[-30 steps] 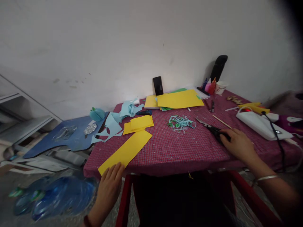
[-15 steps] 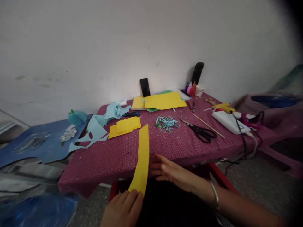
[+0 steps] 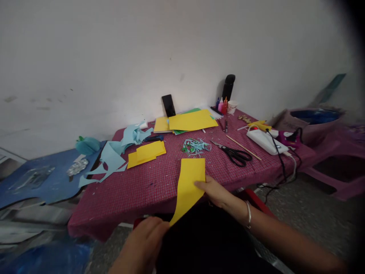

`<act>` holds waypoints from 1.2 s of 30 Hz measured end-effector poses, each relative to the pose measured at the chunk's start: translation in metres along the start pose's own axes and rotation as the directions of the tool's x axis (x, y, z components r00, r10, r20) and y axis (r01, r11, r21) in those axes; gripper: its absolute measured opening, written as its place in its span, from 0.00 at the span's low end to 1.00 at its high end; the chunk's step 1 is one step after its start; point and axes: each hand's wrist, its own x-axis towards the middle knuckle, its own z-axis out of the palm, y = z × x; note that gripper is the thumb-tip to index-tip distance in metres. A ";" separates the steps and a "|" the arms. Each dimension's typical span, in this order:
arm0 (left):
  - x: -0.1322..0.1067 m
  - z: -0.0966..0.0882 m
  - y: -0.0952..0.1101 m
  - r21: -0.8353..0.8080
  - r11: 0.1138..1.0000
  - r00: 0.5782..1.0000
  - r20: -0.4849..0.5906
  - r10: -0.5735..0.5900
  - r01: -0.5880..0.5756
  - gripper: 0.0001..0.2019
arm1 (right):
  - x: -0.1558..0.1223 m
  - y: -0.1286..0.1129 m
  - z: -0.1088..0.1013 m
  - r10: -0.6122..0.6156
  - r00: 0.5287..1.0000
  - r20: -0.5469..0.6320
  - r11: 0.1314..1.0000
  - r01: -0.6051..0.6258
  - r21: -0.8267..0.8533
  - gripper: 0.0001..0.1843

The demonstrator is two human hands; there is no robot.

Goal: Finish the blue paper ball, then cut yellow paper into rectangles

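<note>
A long strip of yellow paper [image 3: 188, 186] is held in front of me at the table's near edge, curving down toward my lap. My left hand [image 3: 145, 238] grips its lower end between thumb and fingers. My right hand [image 3: 215, 192] pinches the strip's right edge, thumb on the front face and fingers behind. Just beyond the strip lies a pile of thin blue and green paper shreds [image 3: 196, 146]. Black-handled scissors [image 3: 234, 153] rest to the right of the shreds, blades slightly apart. Folded yellow paper pieces [image 3: 146, 153] lie to the left.
Blue paper scraps [image 3: 114, 156] spread along the left of the checked tablecloth [image 3: 114, 201]. Yellow sheets [image 3: 194, 121] and a phone [image 3: 168, 105] are at the back. A wooden stick [image 3: 243, 147] and a white power strip [image 3: 266, 140] with cables lie right. A blue board [image 3: 54, 182] adjoins left.
My right hand, open and apart from the strip before, has closed on its right edge. The strip has swung to the right and turned its broad face toward me.
</note>
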 end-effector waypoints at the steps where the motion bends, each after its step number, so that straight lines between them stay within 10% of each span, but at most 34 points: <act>1: 0.000 -0.007 -0.005 -0.103 0.992 0.996 -0.037 -0.081 0.077 0.11 | -0.001 0.000 0.001 -0.003 1.000 0.029 1.000 0.004 -0.028 0.23; 6: 0.025 -0.034 -0.022 -0.405 0.865 0.943 -0.025 -0.333 0.295 0.06 | -0.013 0.000 0.005 0.036 0.947 0.318 0.955 0.061 -0.290 0.24; 13: 0.088 -0.027 -0.022 -0.440 0.882 0.984 0.126 -0.124 0.167 0.14 | -0.027 -0.002 0.007 0.112 0.811 0.574 0.909 0.149 -0.388 0.19; 21: 0.104 -0.011 -0.023 -0.593 0.763 0.942 0.330 -0.063 0.259 0.12 | -0.029 -0.012 0.012 0.082 0.732 0.676 0.895 0.245 -0.374 0.15; 26: 0.105 -0.015 -0.022 -0.532 0.783 0.943 0.250 -0.218 0.322 0.13 | -0.028 -0.015 0.013 -0.173 0.906 0.386 0.949 0.259 -0.182 0.22; 31: 0.100 -0.008 -0.021 -0.475 0.846 0.970 0.077 -0.232 0.240 0.11 | -0.034 -0.033 0.013 -0.362 0.847 0.390 0.773 0.507 -0.382 0.18; 36: 0.095 0.006 -0.015 -0.535 0.815 0.971 0.039 -0.237 0.220 0.09 | -0.032 -0.028 0.016 -0.368 0.894 0.257 0.692 0.448 -0.567 0.18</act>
